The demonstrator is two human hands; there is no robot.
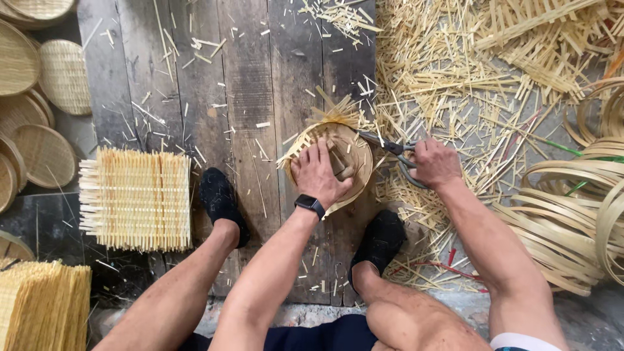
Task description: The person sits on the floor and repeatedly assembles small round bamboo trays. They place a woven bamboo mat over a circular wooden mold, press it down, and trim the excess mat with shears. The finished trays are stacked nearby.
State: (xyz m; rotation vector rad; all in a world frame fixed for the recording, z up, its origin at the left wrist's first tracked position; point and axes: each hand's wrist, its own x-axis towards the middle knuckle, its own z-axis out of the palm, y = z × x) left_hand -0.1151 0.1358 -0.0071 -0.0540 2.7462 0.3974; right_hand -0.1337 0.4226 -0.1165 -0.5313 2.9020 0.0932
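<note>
Pale yellow woven basket [341,156], blk shoes [221,198], grey planks [247,78]

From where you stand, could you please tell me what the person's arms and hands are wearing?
Both arms are bare, with no gloves. The left hand has a black watch with a dark band at its wrist. The right hand wears nothing; a white sleeve edge shows near that shoulder.

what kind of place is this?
Likely a bamboo basket-weaving workshop: pale bamboo offcuts litter the floor, finished round woven trays are stacked at left, coiled bamboo hoops at right.
</note>
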